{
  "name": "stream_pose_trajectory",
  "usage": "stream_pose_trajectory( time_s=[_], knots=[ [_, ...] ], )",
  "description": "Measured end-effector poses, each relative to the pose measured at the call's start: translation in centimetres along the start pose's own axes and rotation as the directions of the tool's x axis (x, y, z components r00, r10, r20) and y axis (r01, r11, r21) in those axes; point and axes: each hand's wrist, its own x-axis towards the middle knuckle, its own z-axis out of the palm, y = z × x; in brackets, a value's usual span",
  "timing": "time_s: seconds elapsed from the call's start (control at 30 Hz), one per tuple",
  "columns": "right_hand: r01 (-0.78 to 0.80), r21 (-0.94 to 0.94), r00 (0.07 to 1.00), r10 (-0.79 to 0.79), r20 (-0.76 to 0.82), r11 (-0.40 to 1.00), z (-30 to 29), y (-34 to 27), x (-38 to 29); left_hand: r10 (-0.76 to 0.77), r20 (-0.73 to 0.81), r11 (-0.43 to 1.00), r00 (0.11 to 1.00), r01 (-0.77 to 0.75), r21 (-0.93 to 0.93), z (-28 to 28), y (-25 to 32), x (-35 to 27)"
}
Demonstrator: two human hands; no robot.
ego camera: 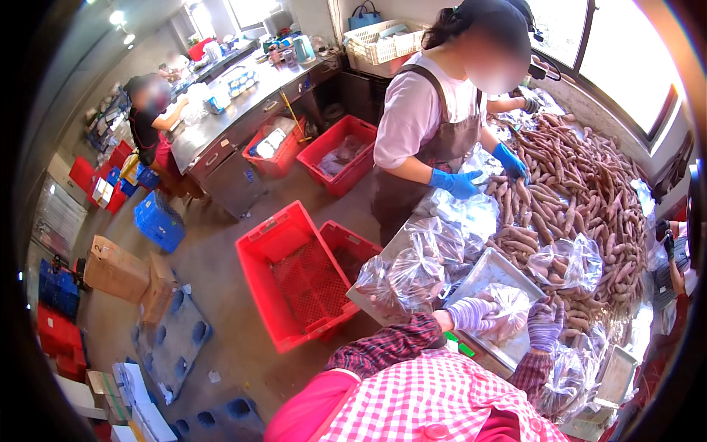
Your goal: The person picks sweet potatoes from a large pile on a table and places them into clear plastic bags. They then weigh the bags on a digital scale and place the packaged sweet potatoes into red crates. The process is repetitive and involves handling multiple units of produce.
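Note:
A clear plastic bag of sweet potatoes (507,316) rests in a shallow metal tray (475,274) in front of me. My left hand (470,314), in a purple and white striped knit glove, grips the bag's left side. On the bag's other side is my right hand (544,327), in a matching glove, close to the tray's right rim. Whether its fingers hold the bag is hard to make out. Beyond the tray, a partly filled clear bag (569,262) lies against a large heap of loose sweet potatoes (580,193).
Filled clear bags (420,276) crowd the table's left edge, and others (569,375) stand at my right. A co-worker in blue gloves (455,182) handles sweet potatoes across from me. Red plastic crates (293,271) sit on the floor at left. Another person (152,121) works at a steel counter.

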Motion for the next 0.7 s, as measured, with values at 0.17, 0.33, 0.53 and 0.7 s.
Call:
stream_pose_trajectory(
  time_s=[0.17,0.33,0.53,0.7],
  knots=[
    [0.086,0.119,0.995,-0.09,0.031,0.989,-1.3,-2.2,2.3,-0.068,0.073,0.963,0.995,0.084,-0.258,2.4,-0.9,2.2],
    [0.349,0.274,0.931,-0.299,-0.21,0.896,-2.6,-3.1,2.9,-0.1,0.08,0.595,0.992,0.124,-0.794,-3.0,4.1,1.2],
    [0.093,0.078,0.995,-0.09,-0.046,0.993,-1.2,-1.6,2.2,-0.066,0.012,0.757,0.998,0.058,-0.651,-1.4,1.7,0.1],
    [-0.039,-0.765,0.999,0.017,-0.036,0.643,-2.2,-5.2,0.2,0.113,-0.002,0.982,0.994,-0.112,-0.151,2.3,-1.7,0.7]
  ],
)
